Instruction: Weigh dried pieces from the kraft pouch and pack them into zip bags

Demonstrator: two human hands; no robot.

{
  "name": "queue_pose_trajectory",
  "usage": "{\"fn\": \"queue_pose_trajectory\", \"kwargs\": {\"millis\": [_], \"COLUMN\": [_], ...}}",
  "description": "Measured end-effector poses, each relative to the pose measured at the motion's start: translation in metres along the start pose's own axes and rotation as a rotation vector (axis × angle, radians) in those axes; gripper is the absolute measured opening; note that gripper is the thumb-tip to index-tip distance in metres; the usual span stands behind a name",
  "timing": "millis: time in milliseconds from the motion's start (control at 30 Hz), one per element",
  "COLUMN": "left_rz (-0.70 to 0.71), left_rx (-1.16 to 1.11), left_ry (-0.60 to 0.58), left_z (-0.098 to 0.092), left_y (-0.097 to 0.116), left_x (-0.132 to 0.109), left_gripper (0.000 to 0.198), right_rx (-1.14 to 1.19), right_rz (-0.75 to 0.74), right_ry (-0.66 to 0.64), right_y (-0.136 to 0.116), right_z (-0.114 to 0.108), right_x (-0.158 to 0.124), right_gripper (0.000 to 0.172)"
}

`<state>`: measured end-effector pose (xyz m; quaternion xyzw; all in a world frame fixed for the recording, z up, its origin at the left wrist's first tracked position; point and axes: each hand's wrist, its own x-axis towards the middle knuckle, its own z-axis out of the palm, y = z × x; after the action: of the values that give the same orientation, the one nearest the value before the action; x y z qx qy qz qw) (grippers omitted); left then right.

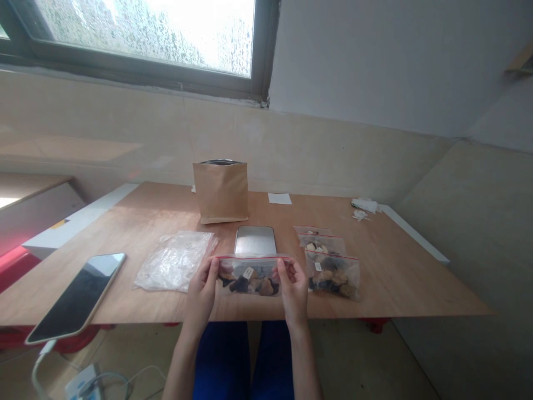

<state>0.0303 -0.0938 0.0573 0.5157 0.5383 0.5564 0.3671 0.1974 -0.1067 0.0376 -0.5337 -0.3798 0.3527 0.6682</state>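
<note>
A clear zip bag [266,286] with a red seal strip hangs between both hands at the table's front edge. Dark and tan dried pieces and a small white label show inside it. My left hand [204,283] pinches its top left corner, and my right hand [292,286] pinches the top right corner. Just behind the bag lies a flat silver scale [255,239], its near part hidden. To the right of my right hand are filled zip bags, one in front [333,278] and one partly covered behind [318,239].
Left of the hands lies a pile of clear plastic bags [177,261]. A brown paper pouch [221,191] stands upright, open at the top. A phone [79,297] with a cable overhangs the table's front left edge. White paper [280,198] and scraps [365,206] lie at the back.
</note>
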Motion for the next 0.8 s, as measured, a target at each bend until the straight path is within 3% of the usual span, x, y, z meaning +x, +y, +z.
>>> {"fn": "queue_pose_trajectory", "kwargs": {"millis": [467,800], "left_rz": [0.004,-0.014], "left_rx": [0.017,-0.021], "left_ry": [0.08,0.055], "left_z": [0.0033,0.0023], "left_y": [0.0011,-0.0004], "left_x": [-0.002,-0.0017], "left_gripper": [0.039,0.038], "right_rx": [0.023,0.025], "right_rz": [0.04,0.057], "right_ry": [-0.152,-0.282], "right_y": [0.0018,-0.0006], "right_z": [0.0013,0.002], "right_x": [-0.0012,-0.0023], "right_gripper": [0.023,0.022]}}
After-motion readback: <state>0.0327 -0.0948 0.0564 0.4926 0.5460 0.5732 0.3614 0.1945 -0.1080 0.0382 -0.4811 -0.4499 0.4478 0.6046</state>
